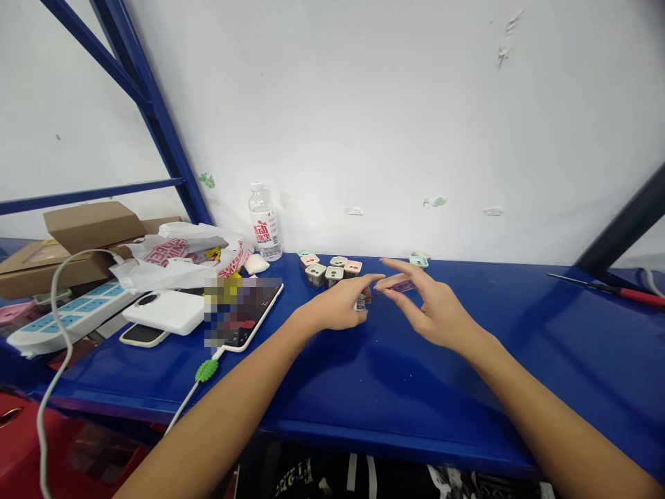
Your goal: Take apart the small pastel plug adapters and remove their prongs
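Observation:
Over the middle of the blue table my left hand [340, 305] is closed round a small greyish piece, perhaps a pencil sharpener's top [359, 303], mostly hidden by the fingers. My right hand [433, 308] pinches a clear pinkish plastic case [397, 283] between thumb and fingers, tilted toward the left hand. The fingertips of both hands are close together. Just behind the left hand stand several two-hole pencil sharpeners [316, 275] with pastel tops and dark see-through boxes. Near the wall, beyond the right hand, lie a few more pale green ones [419, 259].
At left are a water bottle [266, 225], a plastic bag [179, 253], an open cardboard box [93, 232], a power strip [73, 319], a white power bank [165, 312] and a phone [254, 315] with its cable. A red-handled screwdriver [636, 296] lies at far right.

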`<action>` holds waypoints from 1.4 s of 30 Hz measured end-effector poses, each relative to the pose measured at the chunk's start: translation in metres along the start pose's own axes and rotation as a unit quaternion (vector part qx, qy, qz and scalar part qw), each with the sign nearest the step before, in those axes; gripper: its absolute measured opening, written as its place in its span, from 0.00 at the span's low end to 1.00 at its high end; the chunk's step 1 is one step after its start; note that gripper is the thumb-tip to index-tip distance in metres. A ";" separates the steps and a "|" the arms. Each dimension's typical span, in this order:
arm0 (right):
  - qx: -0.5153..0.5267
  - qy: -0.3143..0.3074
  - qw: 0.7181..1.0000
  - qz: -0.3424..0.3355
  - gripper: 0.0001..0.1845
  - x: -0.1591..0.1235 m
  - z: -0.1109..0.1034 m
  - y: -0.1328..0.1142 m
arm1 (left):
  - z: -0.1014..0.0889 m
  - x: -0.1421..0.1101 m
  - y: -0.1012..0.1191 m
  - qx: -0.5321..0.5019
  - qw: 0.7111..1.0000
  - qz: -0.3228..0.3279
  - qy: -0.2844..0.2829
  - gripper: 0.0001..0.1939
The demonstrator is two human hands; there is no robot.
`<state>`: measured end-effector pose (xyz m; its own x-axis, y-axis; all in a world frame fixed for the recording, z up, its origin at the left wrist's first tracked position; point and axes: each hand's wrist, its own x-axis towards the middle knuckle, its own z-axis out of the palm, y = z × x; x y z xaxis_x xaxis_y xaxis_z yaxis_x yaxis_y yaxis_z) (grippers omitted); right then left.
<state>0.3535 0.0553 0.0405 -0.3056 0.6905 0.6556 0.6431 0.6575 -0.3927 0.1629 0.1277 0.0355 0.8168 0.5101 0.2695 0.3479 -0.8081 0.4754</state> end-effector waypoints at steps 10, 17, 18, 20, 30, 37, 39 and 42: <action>-0.050 0.045 0.998 -0.004 0.07 0.000 -0.002 -0.002 | 0.001 -0.001 -0.006 0.029 0.999 0.020 0.022 0.37; -0.054 0.077 0.995 0.038 0.05 0.000 0.001 0.004 | -0.002 -0.003 -0.001 0.035 0.998 0.017 0.056 0.34; -0.058 0.086 0.994 0.039 0.06 0.000 0.002 0.005 | -0.003 -0.003 -0.002 0.036 0.997 0.018 0.060 0.34; -0.065 0.102 0.992 0.040 0.07 0.000 0.004 0.006 | -0.003 -0.003 -0.003 0.036 0.997 0.019 0.070 0.34; -0.019 0.185 0.980 0.069 0.10 0.004 -0.002 0.000 | -0.021 -0.001 -0.012 0.008 0.991 -0.055 0.121 0.27; -0.016 0.185 0.979 0.082 0.10 0.006 -0.005 0.002 | -0.019 0.004 -0.032 -0.001 0.988 -0.072 0.139 0.31; -0.014 0.189 0.978 0.083 0.11 0.006 -0.005 0.002 | -0.016 0.005 -0.035 0.017 0.988 -0.079 0.129 0.29; -0.009 0.202 0.975 0.096 0.12 0.006 -0.006 0.004 | -0.014 0.009 -0.037 0.052 0.992 -0.083 0.079 0.27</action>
<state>0.3584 0.0600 0.0466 0.1205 0.6235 0.7724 0.6743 0.5196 -0.5247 0.1511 0.1656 0.0318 0.6653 0.6713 0.3268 0.5235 -0.7315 0.4369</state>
